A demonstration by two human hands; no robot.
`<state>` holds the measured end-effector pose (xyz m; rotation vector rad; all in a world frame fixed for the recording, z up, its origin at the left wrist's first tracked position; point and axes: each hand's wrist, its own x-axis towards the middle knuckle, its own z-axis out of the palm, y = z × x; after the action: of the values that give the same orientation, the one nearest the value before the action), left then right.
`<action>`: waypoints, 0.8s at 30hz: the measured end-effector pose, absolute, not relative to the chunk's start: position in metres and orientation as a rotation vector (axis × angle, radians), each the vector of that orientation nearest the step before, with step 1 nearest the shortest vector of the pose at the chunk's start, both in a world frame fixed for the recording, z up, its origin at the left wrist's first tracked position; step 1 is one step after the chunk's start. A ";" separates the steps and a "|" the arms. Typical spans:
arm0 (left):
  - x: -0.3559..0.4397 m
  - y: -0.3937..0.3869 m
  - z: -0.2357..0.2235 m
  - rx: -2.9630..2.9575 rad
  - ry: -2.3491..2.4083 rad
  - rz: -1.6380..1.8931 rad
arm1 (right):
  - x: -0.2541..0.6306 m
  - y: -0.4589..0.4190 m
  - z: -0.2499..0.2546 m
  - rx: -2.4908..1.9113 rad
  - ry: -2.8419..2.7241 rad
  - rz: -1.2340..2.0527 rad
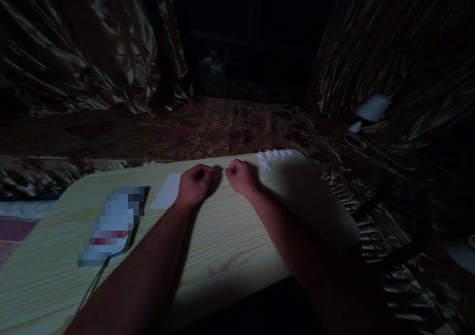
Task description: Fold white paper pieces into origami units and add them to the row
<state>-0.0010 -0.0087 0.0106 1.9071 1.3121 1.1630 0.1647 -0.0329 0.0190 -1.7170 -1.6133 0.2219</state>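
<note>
Above the far half of the pale wooden table, my left hand (195, 184) is closed, thumb and forefinger pinched together. Facing it across a small gap, my right hand (241, 176) is closed too, fingers curled in. Whatever either hand holds, if anything, is too dark and small to make out. A sheet of white paper (166, 192) lies on the table, partly behind my left hand. To the right of my right hand, several small white folded-looking pieces (278, 154) are set out along the table's far edge, with one piece (265, 165) nearer to me.
A blurred-out phone-like device (115, 226) with a cable (90, 285) lies left on the table (222, 256). Beyond are a patterned carpet (245, 122) and draped curtains (122, 53). A white lamp (373, 108) stands at the right. The room is dark.
</note>
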 end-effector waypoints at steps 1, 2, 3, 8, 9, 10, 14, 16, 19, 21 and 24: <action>-0.001 -0.009 0.011 1.901 1.316 1.177 | 0.164 -0.030 0.015 -1.711 -1.586 0.240; -0.001 -0.010 0.012 1.897 1.320 1.187 | 0.164 -0.028 0.012 -1.701 -1.567 0.247; 0.000 -0.010 0.012 1.900 1.328 1.187 | 0.164 -0.026 0.009 -1.685 -1.547 0.246; 0.002 -0.011 0.013 1.928 1.357 1.168 | 0.168 -0.025 0.002 -1.654 -1.528 0.298; 0.002 -0.011 0.013 1.938 1.366 1.166 | 0.168 -0.026 0.003 -1.657 -1.529 0.319; 0.003 -0.012 0.013 1.949 1.379 1.168 | 0.167 -0.027 0.004 -1.660 -1.533 0.335; 0.004 -0.015 0.014 1.993 1.417 1.184 | 0.167 -0.029 0.007 -1.649 -1.576 0.326; 0.005 -0.016 0.015 2.024 1.440 1.179 | 0.167 -0.030 0.008 -1.648 -1.588 0.303; 0.006 -0.017 0.016 2.067 1.477 1.175 | 0.167 -0.030 0.008 -1.682 -1.584 0.307; 0.006 -0.018 0.016 2.084 1.501 1.178 | 0.167 -0.030 0.008 -1.699 -1.577 0.321; 0.005 -0.019 0.017 2.099 1.527 1.149 | 0.166 -0.031 0.009 -1.688 -1.578 0.329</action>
<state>0.0051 -0.0189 0.0169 2.0993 1.5272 1.1489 0.1664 -0.0307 0.0087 -1.6877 -1.5779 0.3292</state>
